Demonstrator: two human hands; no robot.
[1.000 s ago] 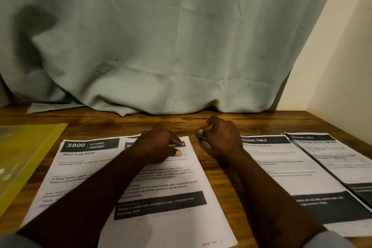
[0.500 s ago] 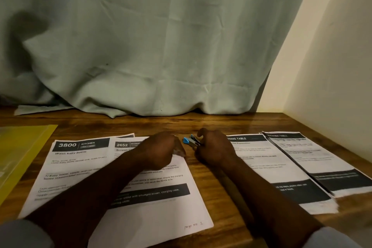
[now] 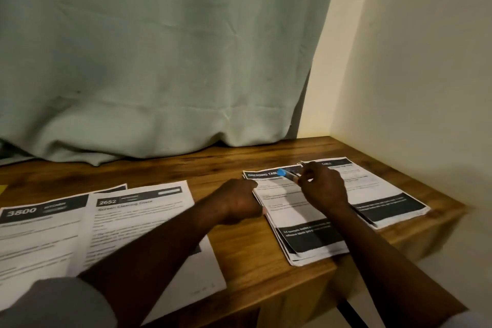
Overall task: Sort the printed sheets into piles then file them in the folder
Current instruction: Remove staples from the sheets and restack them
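A pale curtain (image 3: 159, 61) hangs behind the wooden surface (image 3: 245, 253), where the sheets lie in four piles. Taking the DRESSING pile (image 3: 292, 208) as the mark, one pile (image 3: 380, 194) lies just right of it and overlaps its edge, the 2652 pile (image 3: 143, 210) lies well to its left, and the 3800 pile (image 3: 40, 234) lies farther left again. Sorting looks done or nearly so. The step in hand seems to be fastening the DRESSING pile at its top. The left hand (image 3: 237, 202) sits at that pile's left edge with its fingers curled. Whether they pinch the sheets or only brace them is hidden. The right hand (image 3: 323, 190) is over the pile's top right, its fingers closed round a small blue-tipped tool (image 3: 286, 173), probably a stapler or clip, that lies across the header. The next move calls for squared edges and a firm hold on the stack. The folder (image 3: 2, 189) shows only as a yellow sliver far left of the pile, and the print is blurred.
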